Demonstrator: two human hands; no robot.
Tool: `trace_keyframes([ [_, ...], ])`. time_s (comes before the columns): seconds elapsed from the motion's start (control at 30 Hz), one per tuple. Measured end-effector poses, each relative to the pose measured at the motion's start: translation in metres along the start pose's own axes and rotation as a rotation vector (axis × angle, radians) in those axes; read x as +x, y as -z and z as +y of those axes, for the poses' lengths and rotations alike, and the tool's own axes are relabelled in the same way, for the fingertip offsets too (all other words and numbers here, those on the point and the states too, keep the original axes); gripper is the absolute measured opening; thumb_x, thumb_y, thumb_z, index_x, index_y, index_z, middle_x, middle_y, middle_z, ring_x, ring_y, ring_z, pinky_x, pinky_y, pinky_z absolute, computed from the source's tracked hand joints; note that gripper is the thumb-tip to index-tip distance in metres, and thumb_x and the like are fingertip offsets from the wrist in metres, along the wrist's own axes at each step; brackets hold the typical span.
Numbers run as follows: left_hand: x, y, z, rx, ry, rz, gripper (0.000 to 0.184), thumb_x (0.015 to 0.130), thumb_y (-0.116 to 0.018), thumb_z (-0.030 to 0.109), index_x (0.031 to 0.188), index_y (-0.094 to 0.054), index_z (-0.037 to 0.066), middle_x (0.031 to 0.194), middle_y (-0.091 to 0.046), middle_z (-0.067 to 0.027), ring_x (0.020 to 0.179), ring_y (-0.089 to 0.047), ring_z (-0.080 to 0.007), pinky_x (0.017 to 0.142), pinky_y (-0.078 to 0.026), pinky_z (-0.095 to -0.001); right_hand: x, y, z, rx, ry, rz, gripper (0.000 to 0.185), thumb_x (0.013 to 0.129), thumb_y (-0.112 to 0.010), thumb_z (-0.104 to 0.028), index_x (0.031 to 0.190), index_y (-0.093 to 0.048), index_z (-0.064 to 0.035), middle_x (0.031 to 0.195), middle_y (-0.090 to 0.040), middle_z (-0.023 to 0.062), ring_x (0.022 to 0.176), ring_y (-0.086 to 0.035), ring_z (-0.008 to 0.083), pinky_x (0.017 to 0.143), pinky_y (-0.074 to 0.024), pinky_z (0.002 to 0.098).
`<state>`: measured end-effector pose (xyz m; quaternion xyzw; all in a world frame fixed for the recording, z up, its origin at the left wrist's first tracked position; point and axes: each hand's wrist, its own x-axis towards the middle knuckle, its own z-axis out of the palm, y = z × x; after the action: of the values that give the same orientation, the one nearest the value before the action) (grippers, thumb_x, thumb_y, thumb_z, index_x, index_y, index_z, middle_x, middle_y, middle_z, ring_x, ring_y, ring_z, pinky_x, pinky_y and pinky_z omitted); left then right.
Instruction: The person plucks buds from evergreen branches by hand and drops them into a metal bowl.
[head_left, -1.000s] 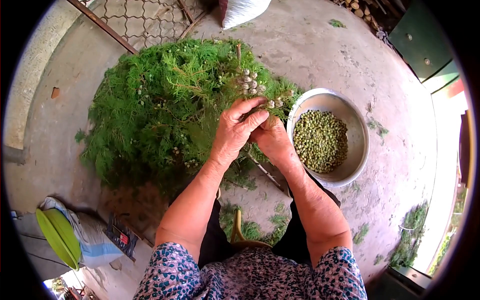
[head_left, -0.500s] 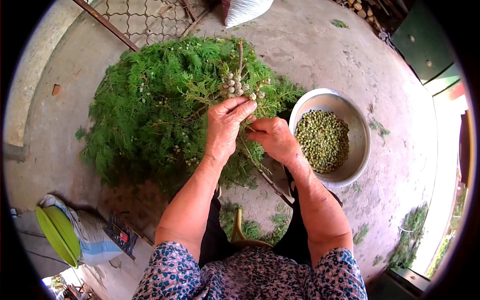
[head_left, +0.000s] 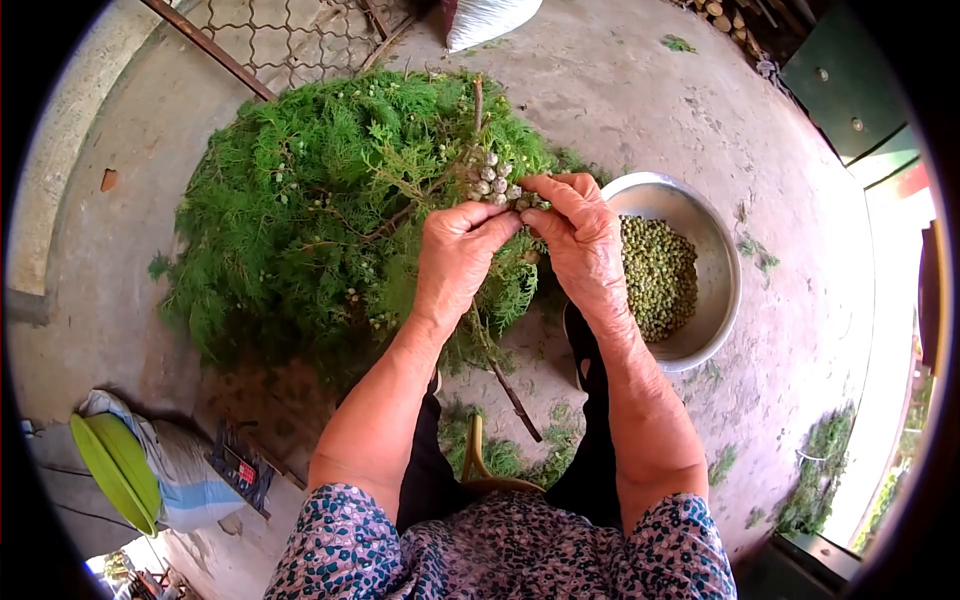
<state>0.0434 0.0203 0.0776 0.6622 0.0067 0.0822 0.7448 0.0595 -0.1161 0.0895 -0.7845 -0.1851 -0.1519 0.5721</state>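
Head view: right of the frame's centre, a round metal bowl stands on the concrete floor, holding a heap of small green, round pieces gathered toward its left side, with the inner wall bare on the right. At lower left, a lime-green basin stands tilted against a grey-and-blue sack; what the sack holds is hidden. A white sack is cut off by the top edge.

Both forearms reach up from the bottom edge and converge near the centre. The left hand pinches a leafy branch between thumb and fingers, just below a cluster of pale round cones. Beside it, the right hand bends inward, thumb and forefinger closing around the cluster's right end; whether they grip a cone I cannot tell. A green leafy pile fills the upper left.
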Motion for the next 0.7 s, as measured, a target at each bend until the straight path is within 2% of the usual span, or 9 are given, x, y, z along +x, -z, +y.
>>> trace_keyframes([
  [0.07, 0.000, 0.003, 0.003, 0.114, 0.081, -0.020, 0.016, 0.076, -0.066, 0.003, 0.091, -0.066, -0.002, 0.081, -0.064, -0.0023, 0.069, -0.055, -0.0055, 0.063, -0.044, -0.0180, 0.001, 0.000, 0.004, -0.020, -0.016, -0.053, 0.026, 0.071, -0.065, 0.000, 0.097, -0.062, -0.0045, 0.087, -0.054, 0.0101, 0.080, -0.054, 0.0210, 0.070, -0.0445, 0.0285],
  [0.2, -0.001, 0.006, 0.004, 0.138, 0.132, -0.073, 0.016, 0.077, -0.065, 0.003, 0.092, -0.065, -0.002, 0.081, -0.063, -0.0015, 0.070, -0.054, -0.0050, 0.063, -0.043, -0.0177, -0.001, -0.002, 0.016, 0.081, -0.074, -0.071, 0.021, 0.072, -0.066, -0.002, 0.092, -0.061, -0.0031, 0.085, -0.055, 0.0100, 0.078, -0.055, 0.0213, 0.068, -0.0452, 0.0291],
  [0.3, -0.001, 0.006, 0.002, 0.071, 0.118, -0.105, 0.016, 0.078, -0.065, 0.004, 0.093, -0.065, -0.002, 0.079, -0.063, -0.0013, 0.070, -0.054, -0.0054, 0.063, -0.043, -0.0188, -0.001, -0.003, 0.014, 0.209, -0.128, -0.073, 0.016, 0.074, -0.065, -0.003, 0.090, -0.059, -0.0017, 0.076, -0.056, 0.0069, 0.066, -0.054, 0.0179, 0.062, -0.0457, 0.0275],
  [0.4, -0.003, 0.004, 0.006, -0.054, 0.134, -0.091, 0.015, 0.077, -0.066, 0.007, 0.089, -0.066, -0.002, 0.073, -0.060, 0.0019, 0.063, -0.049, -0.0029, 0.055, -0.039, -0.0177, 0.001, 0.001, 0.001, 0.256, -0.307, -0.152, 0.012, 0.080, -0.062, -0.007, 0.089, -0.059, -0.0013, 0.068, -0.054, 0.0030, 0.055, -0.049, 0.0124, 0.052, -0.0427, 0.0246],
  [0.5, -0.003, 0.006, 0.014, -0.153, 0.276, -0.093, 0.017, 0.075, -0.067, 0.007, 0.090, -0.065, -0.002, 0.075, -0.063, -0.0016, 0.065, -0.054, -0.0075, 0.060, -0.043, -0.0196, 0.000, 0.002, 0.002, 0.765, -0.605, -0.108, 0.015, 0.087, -0.056, -0.018, 0.087, -0.057, -0.0029, 0.065, -0.051, 0.0000, 0.049, -0.043, 0.0083, 0.044, -0.0333, 0.0214],
  [0.53, -0.003, 0.006, 0.012, -0.153, 0.275, -0.094, 0.017, 0.075, -0.067, 0.007, 0.090, -0.065, -0.002, 0.075, -0.063, -0.0016, 0.065, -0.054, -0.0075, 0.060, -0.043, -0.0196, 0.000, 0.002, 0.004, 0.765, -0.604, -0.107, 0.015, 0.087, -0.056, -0.018, 0.087, -0.057, -0.0029, 0.065, -0.051, 0.0000, 0.049, -0.043, 0.0083, 0.044, -0.0333, 0.0214],
  [0.6, -0.002, 0.004, 0.007, -0.297, 0.357, -0.018, 0.019, 0.075, -0.068, 0.008, 0.092, -0.065, -0.001, 0.074, -0.062, -0.0002, 0.061, -0.052, -0.0051, 0.054, -0.041, -0.0182, 0.002, 0.004, 0.006, 1.047, -0.658, -0.033, 0.018, 0.087, -0.057, -0.020, 0.088, -0.057, -0.0027, 0.067, -0.051, 0.0009, 0.050, -0.044, 0.0097, 0.046, -0.0345, 0.0226],
  [0.63, -0.001, 0.003, 0.008, -0.276, 0.361, 0.001, 0.016, 0.078, -0.066, 0.013, 0.090, -0.062, 0.003, 0.065, -0.054, 0.0031, 0.050, -0.041, -0.0025, 0.041, -0.030, -0.0174, 0.002, 0.005, 0.008, 1.113, -0.636, -0.030, 0.020, 0.087, -0.057, -0.023, 0.088, -0.057, -0.0033, 0.069, -0.052, 0.0020, 0.052, -0.047, 0.0111, 0.048, -0.0362, 0.0237],
  [0.7, 0.000, 0.006, 0.005, -0.327, 0.377, -0.001, 0.015, 0.078, -0.066, 0.013, 0.089, -0.062, 0.003, 0.066, -0.055, 0.0024, 0.050, -0.042, -0.0028, 0.040, -0.030, -0.0174, 0.003, 0.010, 0.011, 1.165, -0.653, -0.018, 0.020, 0.087, -0.057, -0.023, 0.088, -0.057, -0.0032, 0.071, -0.052, 0.0026, 0.054, -0.048, 0.0121, 0.049, -0.0371, 0.0244],
])
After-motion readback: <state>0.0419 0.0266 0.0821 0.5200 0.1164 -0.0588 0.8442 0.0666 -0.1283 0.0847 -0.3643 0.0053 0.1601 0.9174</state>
